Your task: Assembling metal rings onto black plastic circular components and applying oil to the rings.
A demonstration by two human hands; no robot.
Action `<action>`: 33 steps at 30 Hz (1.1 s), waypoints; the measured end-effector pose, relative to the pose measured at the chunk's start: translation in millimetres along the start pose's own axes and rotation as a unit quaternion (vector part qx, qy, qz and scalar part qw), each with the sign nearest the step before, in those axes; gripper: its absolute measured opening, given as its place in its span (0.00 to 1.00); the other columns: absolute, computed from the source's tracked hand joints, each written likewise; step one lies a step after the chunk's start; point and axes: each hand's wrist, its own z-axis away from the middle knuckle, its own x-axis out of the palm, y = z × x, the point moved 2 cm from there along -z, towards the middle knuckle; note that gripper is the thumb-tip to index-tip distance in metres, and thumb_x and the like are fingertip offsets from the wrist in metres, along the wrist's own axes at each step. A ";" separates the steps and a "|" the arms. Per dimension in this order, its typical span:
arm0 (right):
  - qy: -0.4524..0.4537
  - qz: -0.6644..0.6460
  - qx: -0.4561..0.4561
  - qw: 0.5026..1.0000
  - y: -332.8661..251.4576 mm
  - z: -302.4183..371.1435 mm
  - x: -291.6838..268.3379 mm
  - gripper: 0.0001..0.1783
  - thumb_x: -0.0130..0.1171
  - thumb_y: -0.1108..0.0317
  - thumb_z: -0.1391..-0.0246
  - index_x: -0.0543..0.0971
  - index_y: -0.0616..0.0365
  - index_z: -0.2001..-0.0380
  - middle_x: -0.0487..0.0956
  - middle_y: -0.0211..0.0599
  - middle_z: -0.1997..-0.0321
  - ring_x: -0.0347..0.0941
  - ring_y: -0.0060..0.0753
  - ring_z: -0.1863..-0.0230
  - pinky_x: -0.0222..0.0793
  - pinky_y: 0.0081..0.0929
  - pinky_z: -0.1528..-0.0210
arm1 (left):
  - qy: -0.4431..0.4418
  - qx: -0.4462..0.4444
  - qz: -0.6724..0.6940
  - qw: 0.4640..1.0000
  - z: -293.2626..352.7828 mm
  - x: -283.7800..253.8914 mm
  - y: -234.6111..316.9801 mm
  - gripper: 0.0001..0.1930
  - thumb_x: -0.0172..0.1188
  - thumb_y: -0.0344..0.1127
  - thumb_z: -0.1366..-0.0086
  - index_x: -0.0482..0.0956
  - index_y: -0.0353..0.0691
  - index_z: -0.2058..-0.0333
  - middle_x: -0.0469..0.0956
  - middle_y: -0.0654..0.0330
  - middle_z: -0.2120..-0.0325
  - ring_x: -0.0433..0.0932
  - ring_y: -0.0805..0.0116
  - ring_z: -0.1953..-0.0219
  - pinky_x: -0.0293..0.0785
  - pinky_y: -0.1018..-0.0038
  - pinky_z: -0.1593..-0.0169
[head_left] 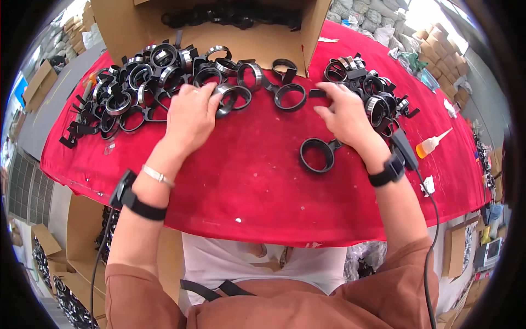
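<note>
My left hand [190, 116] is closed, thumb and fingers pinching the edge of a black ring bracket with a silver band [223, 103], at the right end of the left pile [139, 82]. To the right, my right hand [346, 114] has its thumb and fingers apart, holding nothing. Its fingertips are close to a black tab [316, 93]. Between the hands lies a plain black ring bracket [290, 97]. Another black ring bracket [316, 156] rests nearer to me, its short arm reaching under my right hand. The right pile [372, 93] stands just beyond that hand.
An open cardboard box [219, 39] with black parts inside stands at the far edge of the red-covered table [246, 181]. On the right are a small squeeze bottle of amber liquid [430, 145] and a crumpled white tissue [428, 186]. Cables hang from both wrist straps.
</note>
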 end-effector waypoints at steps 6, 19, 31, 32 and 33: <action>-0.058 0.202 -0.187 0.960 12.0 -33.1 40.5 0.18 0.58 0.70 0.53 0.71 0.56 0.56 0.70 0.47 0.57 0.69 0.46 0.52 0.69 0.34 0.53 | 0.159 0.144 -0.081 0.973 -1.9 13.6 24.3 0.29 0.63 0.37 0.48 0.68 0.33 0.48 0.65 0.50 0.48 0.61 0.51 0.45 0.56 0.58 0.41; -0.154 -0.316 0.047 0.935 -41.8 107.4 -44.9 0.20 0.58 0.74 0.50 0.71 0.64 0.52 0.73 0.43 0.63 0.73 0.33 0.69 0.70 0.26 0.66 | -0.163 0.226 0.378 0.883 55.1 -1.9 91.1 0.15 0.67 0.34 0.50 0.74 0.35 0.65 0.75 0.53 0.72 0.76 0.54 0.66 0.67 0.58 0.46; 0.170 0.077 0.332 0.925 184.4 159.8 -82.1 0.31 0.67 0.53 0.59 0.75 0.67 0.57 0.79 0.47 0.66 0.77 0.40 0.63 0.71 0.31 0.58 | -0.095 0.115 0.283 0.948 65.0 22.3 119.2 0.10 0.64 0.27 0.48 0.73 0.35 0.68 0.72 0.56 0.76 0.72 0.62 0.76 0.68 0.72 0.71; 0.157 0.075 0.335 0.926 201.8 150.1 -82.1 0.36 0.66 0.49 0.61 0.74 0.68 0.55 0.77 0.51 0.58 0.74 0.43 0.55 0.69 0.33 0.51 | -0.079 0.100 0.304 0.944 65.2 23.4 123.5 0.10 0.65 0.28 0.48 0.73 0.36 0.69 0.74 0.54 0.74 0.74 0.57 0.75 0.70 0.71 0.71; 0.154 0.087 0.331 0.927 225.9 140.8 -78.8 0.41 0.67 0.45 0.64 0.73 0.69 0.54 0.73 0.56 0.51 0.68 0.49 0.47 0.64 0.36 0.45 | -0.078 0.104 0.301 0.945 67.3 20.7 128.6 0.10 0.65 0.28 0.48 0.73 0.36 0.69 0.74 0.54 0.74 0.74 0.57 0.75 0.70 0.71 0.71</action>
